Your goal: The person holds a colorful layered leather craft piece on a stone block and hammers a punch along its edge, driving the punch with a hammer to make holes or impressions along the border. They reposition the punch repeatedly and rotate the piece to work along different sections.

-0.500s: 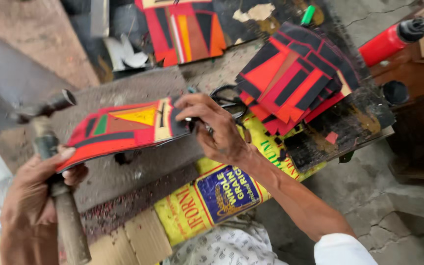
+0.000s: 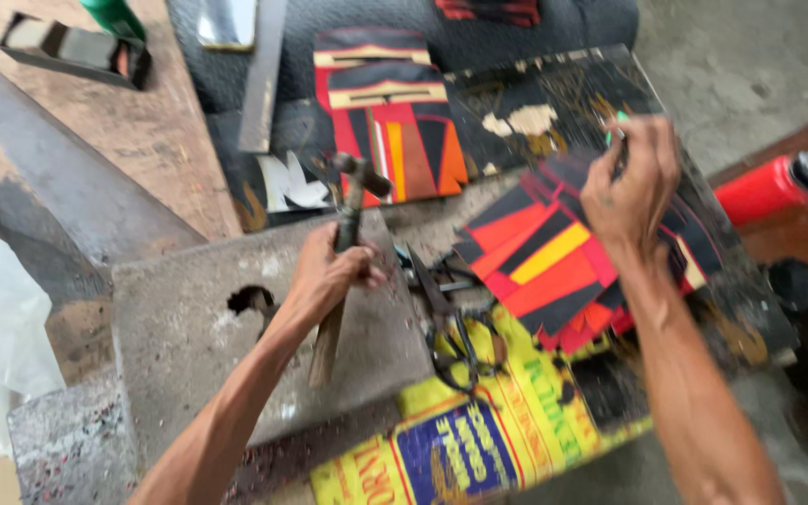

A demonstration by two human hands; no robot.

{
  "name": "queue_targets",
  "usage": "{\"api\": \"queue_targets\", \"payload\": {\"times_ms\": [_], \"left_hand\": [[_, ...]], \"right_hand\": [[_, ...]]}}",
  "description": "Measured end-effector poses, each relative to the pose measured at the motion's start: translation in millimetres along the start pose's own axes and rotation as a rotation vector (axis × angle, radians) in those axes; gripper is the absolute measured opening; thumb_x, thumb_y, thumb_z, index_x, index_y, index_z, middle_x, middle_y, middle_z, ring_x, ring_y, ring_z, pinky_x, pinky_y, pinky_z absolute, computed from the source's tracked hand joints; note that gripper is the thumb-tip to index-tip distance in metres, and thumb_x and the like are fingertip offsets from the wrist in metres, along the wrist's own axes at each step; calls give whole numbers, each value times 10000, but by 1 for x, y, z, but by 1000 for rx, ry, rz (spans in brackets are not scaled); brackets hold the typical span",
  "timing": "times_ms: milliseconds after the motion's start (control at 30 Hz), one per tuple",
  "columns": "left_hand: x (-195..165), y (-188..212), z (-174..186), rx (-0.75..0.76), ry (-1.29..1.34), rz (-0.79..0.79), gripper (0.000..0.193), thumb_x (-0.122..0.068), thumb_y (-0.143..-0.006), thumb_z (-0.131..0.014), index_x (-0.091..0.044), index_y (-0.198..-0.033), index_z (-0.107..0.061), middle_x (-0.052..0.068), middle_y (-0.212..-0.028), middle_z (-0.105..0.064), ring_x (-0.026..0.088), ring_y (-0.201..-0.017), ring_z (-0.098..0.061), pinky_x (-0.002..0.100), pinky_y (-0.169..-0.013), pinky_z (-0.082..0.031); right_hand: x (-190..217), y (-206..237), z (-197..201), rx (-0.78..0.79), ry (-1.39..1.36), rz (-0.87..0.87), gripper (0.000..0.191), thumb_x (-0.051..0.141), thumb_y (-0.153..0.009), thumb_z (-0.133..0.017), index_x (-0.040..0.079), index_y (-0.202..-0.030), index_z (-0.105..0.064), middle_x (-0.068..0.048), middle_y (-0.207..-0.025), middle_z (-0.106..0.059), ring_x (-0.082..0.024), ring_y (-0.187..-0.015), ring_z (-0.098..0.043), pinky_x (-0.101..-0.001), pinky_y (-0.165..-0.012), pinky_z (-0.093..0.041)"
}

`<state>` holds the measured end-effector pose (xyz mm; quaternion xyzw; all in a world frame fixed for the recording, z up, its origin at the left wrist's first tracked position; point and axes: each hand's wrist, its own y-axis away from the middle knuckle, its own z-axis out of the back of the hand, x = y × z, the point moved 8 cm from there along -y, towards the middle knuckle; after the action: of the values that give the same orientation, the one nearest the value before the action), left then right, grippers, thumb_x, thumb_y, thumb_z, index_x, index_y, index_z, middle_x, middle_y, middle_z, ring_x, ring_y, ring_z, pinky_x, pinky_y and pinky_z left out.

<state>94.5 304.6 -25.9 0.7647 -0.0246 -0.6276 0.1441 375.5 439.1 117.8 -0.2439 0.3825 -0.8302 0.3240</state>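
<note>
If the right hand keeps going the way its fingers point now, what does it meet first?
The right hand, pinching a small green-tipped object, points up the picture toward the dark worn board. That board looks like the first thing in its line, though the blur leaves the hand's height above it unclear.

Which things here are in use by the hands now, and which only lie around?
In use:
- hammer, gripped by the left hand
- stack of red, black and yellow pieces, under the right hand

Lying about:
- scissors
- red bottle
- yellow printed sack
- concrete block
</note>
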Motion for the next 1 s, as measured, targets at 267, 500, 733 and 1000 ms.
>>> {"api": "queue_targets", "payload": {"times_ms": [267,500,733,1000], "left_hand": [[-67,-106,62,-533,-444,-191,125,-86,-831,-582,-16,-904,-656,87,-768,-705,173,-702,-668,350,-629,-525],[-57,-113,66,-516,-333,-47,196,-41,-784,-626,-40,-976,-663,59,-794,-698,142,-689,-653,323,-626,-535],[-96,-85,76,-253,17,-297,304,-184,-907,-793,15,-1075,-639,47,-938,-702,115,-815,-686,305,-776,-608],[-92,122,196,-434,-106,-273,342,-85,-946,-701,45,-1229,-559,141,-1220,-711,198,-1069,-739,333,-991,-626]], "right_hand": [[4,37,-189,554,-269,-456,321,238,-915,-781,-54,-999,-678,-218,-877,-705,-355,-848,-665,-451,-751,-523],[2,23,-208,503,-773,-902,181,99,-848,-803,24,-986,-713,-15,-905,-694,-111,-778,-582,-294,-696,-509],[29,-89,-109,303,-1141,-451,271,18,-981,-773,78,-1114,-544,27,-1071,-593,-70,-919,-560,-242,-833,-503],[95,-44,-148,655,-1487,-618,196,3,-1024,-737,81,-1153,-612,24,-1000,-598,-90,-922,-625,-257,-905,-558]]}}
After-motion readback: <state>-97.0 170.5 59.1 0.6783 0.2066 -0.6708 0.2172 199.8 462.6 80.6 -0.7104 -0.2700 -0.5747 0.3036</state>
